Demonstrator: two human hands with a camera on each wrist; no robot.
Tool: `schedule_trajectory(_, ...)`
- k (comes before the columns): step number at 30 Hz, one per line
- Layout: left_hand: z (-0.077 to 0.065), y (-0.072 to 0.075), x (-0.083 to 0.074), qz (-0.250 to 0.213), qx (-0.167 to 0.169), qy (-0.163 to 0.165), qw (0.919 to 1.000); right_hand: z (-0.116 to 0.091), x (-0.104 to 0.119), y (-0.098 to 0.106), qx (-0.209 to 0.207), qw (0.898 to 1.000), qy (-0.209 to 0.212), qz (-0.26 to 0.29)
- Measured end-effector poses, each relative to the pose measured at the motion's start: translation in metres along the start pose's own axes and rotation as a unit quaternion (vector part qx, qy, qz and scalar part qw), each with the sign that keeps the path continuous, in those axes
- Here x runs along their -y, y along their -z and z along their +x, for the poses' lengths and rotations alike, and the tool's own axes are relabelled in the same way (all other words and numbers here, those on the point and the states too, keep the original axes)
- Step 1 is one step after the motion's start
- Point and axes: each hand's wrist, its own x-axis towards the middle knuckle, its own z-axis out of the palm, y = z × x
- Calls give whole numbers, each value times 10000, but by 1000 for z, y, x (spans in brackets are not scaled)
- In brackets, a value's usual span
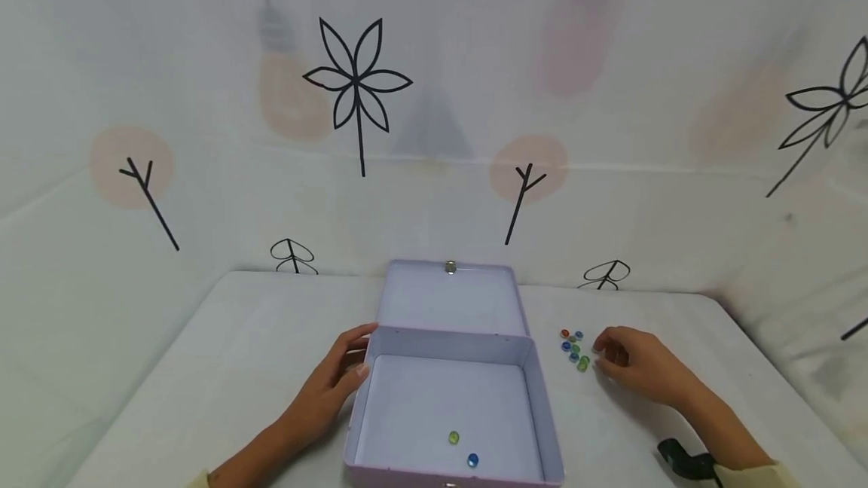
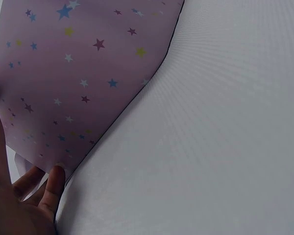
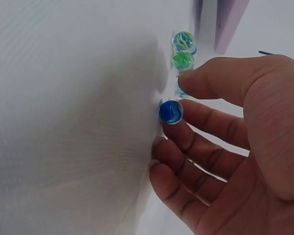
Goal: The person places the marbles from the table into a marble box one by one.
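An open lilac tin box (image 1: 441, 364) stands in front of me, its lid folded back. My left hand (image 1: 328, 390) holds its left side near the back corner, thumb by the rim; in the left wrist view fingers (image 2: 54, 188) touch that star-patterned corner. Inside lie a green marble (image 1: 453, 437) and a blue marble (image 1: 472, 460). My right hand (image 1: 637, 364) is beside several loose marbles (image 1: 575, 349) right of the box. In the right wrist view its thumb and fingers stand apart, loosely bent, with a blue marble (image 3: 171, 112) at the fingertips.
The box and marbles are on a white-covered table (image 1: 271, 330). Behind it hangs a pale cloth (image 1: 434, 202) printed with flowers and twigs. A dark strap-like object (image 1: 685, 459) is at the right wrist.
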Motion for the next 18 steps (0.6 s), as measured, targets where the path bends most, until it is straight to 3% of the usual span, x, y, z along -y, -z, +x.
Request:
schedule_trajectory(13,1,0,0,116,-53,37,9999,-1,-1,3,76,9998,162,45)
schedule_trajectory(18,1,-1,0,75,-17,-40,10000,0,-1,4,216,9997,-8,86)
